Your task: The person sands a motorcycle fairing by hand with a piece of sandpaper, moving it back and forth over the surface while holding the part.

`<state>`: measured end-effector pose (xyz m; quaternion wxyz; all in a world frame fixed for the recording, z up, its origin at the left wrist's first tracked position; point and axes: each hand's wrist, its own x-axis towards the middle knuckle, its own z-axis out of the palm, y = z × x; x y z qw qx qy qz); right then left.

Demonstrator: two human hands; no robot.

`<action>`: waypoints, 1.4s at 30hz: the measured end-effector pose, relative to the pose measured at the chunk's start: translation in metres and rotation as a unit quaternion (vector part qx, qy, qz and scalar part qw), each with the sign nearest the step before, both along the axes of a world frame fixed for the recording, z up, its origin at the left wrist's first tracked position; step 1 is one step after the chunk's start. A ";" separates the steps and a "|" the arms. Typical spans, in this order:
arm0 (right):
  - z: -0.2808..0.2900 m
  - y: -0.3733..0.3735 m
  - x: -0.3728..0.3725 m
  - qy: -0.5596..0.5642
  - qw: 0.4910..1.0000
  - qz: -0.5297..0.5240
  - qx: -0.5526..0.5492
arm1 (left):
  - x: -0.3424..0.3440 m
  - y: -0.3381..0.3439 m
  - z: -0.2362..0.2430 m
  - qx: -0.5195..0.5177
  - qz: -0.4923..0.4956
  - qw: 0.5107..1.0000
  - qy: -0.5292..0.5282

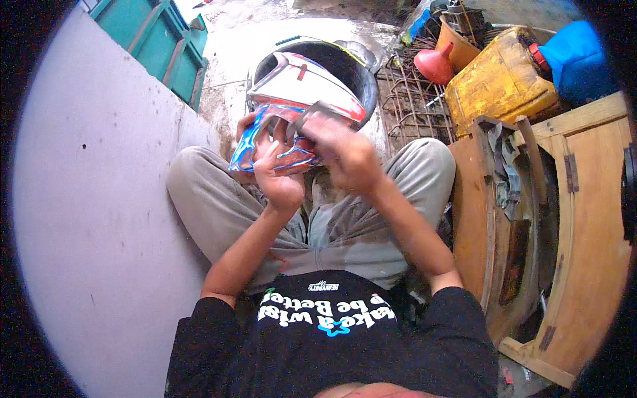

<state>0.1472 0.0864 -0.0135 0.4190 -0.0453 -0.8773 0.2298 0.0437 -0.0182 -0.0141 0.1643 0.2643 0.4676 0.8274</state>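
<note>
Above my lap, between my bent knees, is a helmet (pixel 302 83) with a white, red-striped upper part and a blue, red and white lower part. My left hand (pixel 282 182) holds its lower part from the near side, with some fingers reaching into the opening. At the helmet's right side, my right hand (pixel 345 149) is smeared by motion. A dark, flat-looking piece (pixel 306 121) shows at its fingers, too blurred to name. Just beyond the helmet stands a round black tub (pixel 368 86), partly hidden by it.
A pale wall (pixel 99 199) runs close on my left, with a green metal panel (pixel 149 33) beyond. To my right lean wooden frames (pixel 590 219). Further off are a yellow jerrycan (pixel 497 79), a blue container (pixel 580 63), a red funnel (pixel 434 64) and rusty wire mesh (pixel 415 96).
</note>
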 end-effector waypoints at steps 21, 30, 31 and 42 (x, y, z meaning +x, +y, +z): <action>0.010 0.000 -0.003 -0.044 0.997 -0.065 -0.028 | 0.008 0.013 0.028 0.127 -0.091 0.961 -0.226; 0.010 -0.029 0.009 -0.028 0.999 -0.008 -0.035 | -0.011 -0.005 -0.014 0.113 -0.053 0.968 -0.220; 0.011 -0.038 0.012 -0.017 0.996 0.080 0.027 | -0.009 -0.005 -0.010 0.115 -0.042 0.968 -0.221; 0.005 0.000 -0.003 -0.011 0.998 -0.034 -0.043 | -0.003 0.005 0.002 0.129 -0.083 0.945 -0.288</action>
